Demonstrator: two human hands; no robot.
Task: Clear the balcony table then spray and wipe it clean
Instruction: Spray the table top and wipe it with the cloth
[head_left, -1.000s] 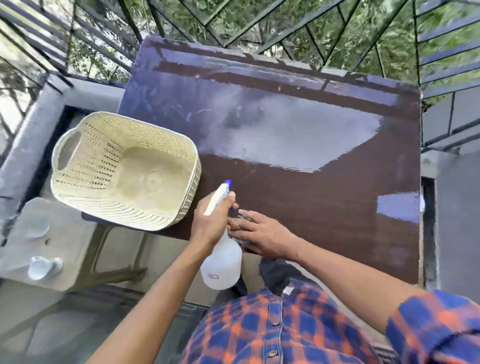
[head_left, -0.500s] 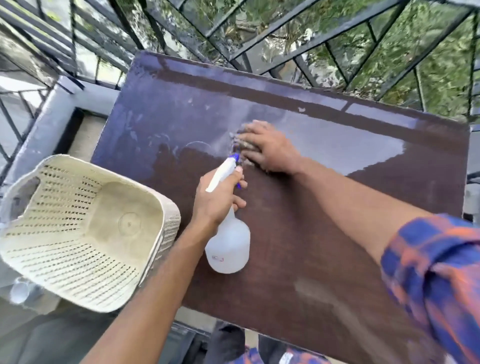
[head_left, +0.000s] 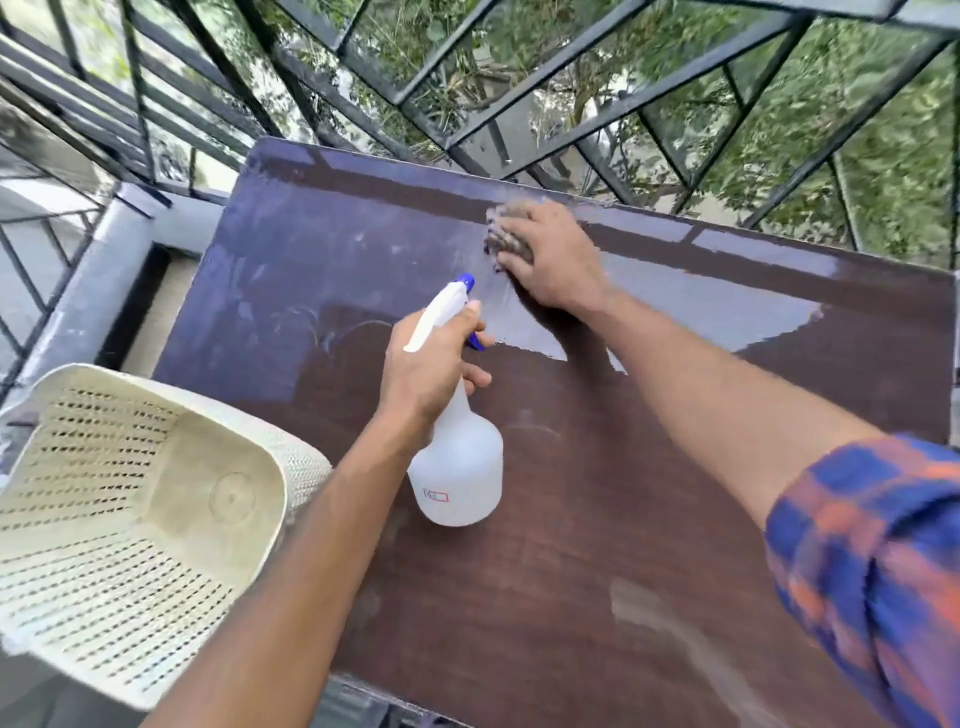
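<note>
A dark brown table fills the middle of the head view, glossy and streaked towards the far side. My left hand grips the neck of a white spray bottle with a blue nozzle, held over the table's middle. My right hand presses flat on a dark grey cloth near the table's far edge; most of the cloth is hidden under the palm.
A cream perforated plastic basket overlaps the table's near-left corner. A black metal railing with greenery behind runs just past the far edge. A grey concrete ledge lies to the left.
My right hand slid the cloth from the table's near edge to the far edge. The left hand kept its grip on the bottle and moved further over the table. The camera leaned forward.
</note>
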